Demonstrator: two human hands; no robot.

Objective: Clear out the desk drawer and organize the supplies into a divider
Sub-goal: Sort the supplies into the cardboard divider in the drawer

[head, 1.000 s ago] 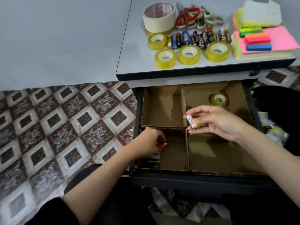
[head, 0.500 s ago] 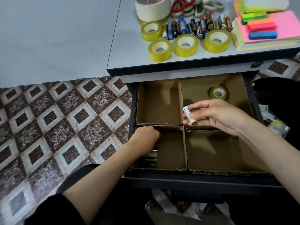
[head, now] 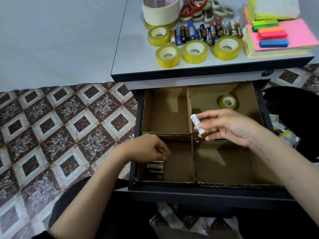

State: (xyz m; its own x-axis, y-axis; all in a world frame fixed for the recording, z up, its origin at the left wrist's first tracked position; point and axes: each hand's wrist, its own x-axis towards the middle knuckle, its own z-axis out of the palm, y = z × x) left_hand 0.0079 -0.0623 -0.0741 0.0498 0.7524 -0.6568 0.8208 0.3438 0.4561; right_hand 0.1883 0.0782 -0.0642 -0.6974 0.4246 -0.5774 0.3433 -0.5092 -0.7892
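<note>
A cardboard divider [head: 191, 107] with several compartments fills the open black drawer [head: 207, 194]. My right hand [head: 231, 128] hovers over the divider's middle and pinches a white battery [head: 197, 124] between thumb and fingers. My left hand [head: 148, 149] reaches into the near-left compartment with relaxed, blurred fingers and nothing visible in them. Right under it, a few batteries [head: 155, 169] lie side by side on the compartment floor. One yellow tape roll [head: 227, 101] sits in the far-right compartment.
On the desk top [head: 134, 57] above the drawer are several yellow tape rolls [head: 195, 51], a row of batteries [head: 205, 32], a wide masking tape roll [head: 160, 11], red scissors [head: 191, 7] and stacked sticky notes [head: 283, 37]. Patterned floor lies to the left.
My left hand went down into the near-left compartment with a battery, which now lies with the others there. My right hand has stayed almost still with the white battery.
</note>
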